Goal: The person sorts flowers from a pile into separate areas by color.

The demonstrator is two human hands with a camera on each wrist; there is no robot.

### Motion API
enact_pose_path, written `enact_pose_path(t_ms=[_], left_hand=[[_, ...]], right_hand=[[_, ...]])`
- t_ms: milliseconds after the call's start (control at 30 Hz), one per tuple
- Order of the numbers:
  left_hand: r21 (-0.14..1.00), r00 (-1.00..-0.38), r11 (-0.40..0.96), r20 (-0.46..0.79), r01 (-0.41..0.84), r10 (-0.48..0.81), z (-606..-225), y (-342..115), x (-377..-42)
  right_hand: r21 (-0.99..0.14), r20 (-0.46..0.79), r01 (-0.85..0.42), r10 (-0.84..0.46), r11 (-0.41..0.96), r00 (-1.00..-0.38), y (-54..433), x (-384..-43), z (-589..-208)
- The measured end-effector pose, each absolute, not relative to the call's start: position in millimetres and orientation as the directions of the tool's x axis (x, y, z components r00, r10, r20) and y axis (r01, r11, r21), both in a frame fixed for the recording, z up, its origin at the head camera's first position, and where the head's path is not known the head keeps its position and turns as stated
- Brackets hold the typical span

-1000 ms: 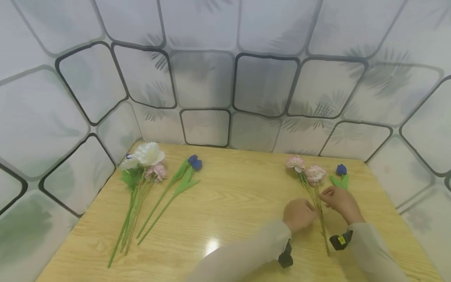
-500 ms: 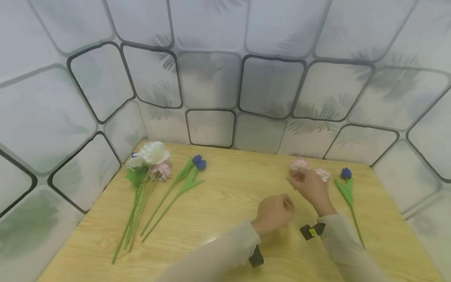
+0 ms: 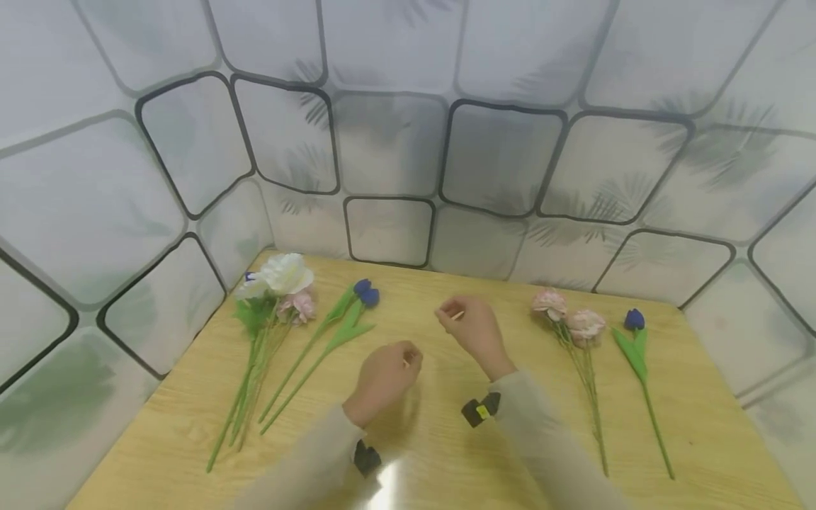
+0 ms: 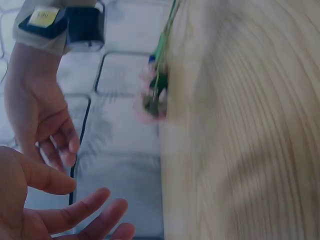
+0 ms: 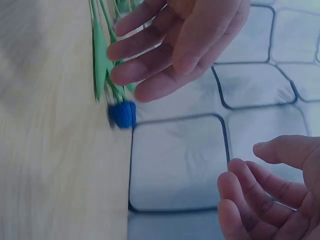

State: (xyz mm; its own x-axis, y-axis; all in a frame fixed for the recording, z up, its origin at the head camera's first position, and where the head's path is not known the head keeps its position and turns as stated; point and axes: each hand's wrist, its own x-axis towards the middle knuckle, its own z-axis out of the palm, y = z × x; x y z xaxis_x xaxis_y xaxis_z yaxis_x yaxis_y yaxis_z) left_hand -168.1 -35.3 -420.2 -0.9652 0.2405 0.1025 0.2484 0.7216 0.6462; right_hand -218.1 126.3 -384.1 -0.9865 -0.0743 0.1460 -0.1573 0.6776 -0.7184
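Observation:
My left hand [image 3: 385,375] hovers over the middle of the table, to the right of two blue tulips [image 3: 366,292]. It holds nothing; in the left wrist view its fingers [image 4: 75,216] are loosely bent and spread. Up and to its right is my right hand [image 3: 474,329], also holding nothing, its fingers [image 5: 260,192] relaxed in the right wrist view. Two pink flowers [image 3: 585,326] with long stems lie right of the right hand, apart from it. Beside them lies a single blue tulip [image 3: 634,319].
A bunch with a white flower [image 3: 285,274], a pink flower [image 3: 298,306] and a bit of blue lies at the table's left. Patterned walls [image 3: 389,230] close off the back and sides of the wooden table [image 3: 446,460].
Both hands have left the pink flowers on the right and moved left to the table's middle. The pink flowers and the right tulip now lie uncovered. The head view has shifted slightly.

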Motion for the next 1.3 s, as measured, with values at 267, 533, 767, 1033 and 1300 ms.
enact_pose_path(t_ms=[267,533,767,1033,1300], left_hand=[[0.652,-0.998,0.757,0.064,0.051,0.012,-424.4,-117.2,-163.2],[0.605,-0.987,0.794,0.082,-0.063,-0.14,-424.8,-181.7,-144.5],[0.535,-0.975,0.833,0.064,-0.145,-0.211,-435.3,-211.3,-129.9],[0.454,-0.971,0.871,0.046,-0.188,-0.233,-444.0,-224.5,-131.9],[0.44,-0.961,0.864,0.007,-0.244,-0.276,-451.7,-230.7,-135.6]], right_hand=[[-0.786,0.102,-0.192,-0.183,0.588,-0.978,55.5,-219.6,-398.8],[-0.809,0.037,-0.185,-0.265,0.559,-0.963,-3.5,-217.4,-413.0],[-0.799,0.041,-0.217,-0.31,0.561,-0.95,-44.3,-220.9,-427.3],[-0.864,0.005,-0.195,-0.381,0.463,-0.925,-84.6,-221.2,-442.7],[-0.871,-0.104,-0.106,-0.391,0.48,-0.915,-115.7,-211.1,-454.1]])
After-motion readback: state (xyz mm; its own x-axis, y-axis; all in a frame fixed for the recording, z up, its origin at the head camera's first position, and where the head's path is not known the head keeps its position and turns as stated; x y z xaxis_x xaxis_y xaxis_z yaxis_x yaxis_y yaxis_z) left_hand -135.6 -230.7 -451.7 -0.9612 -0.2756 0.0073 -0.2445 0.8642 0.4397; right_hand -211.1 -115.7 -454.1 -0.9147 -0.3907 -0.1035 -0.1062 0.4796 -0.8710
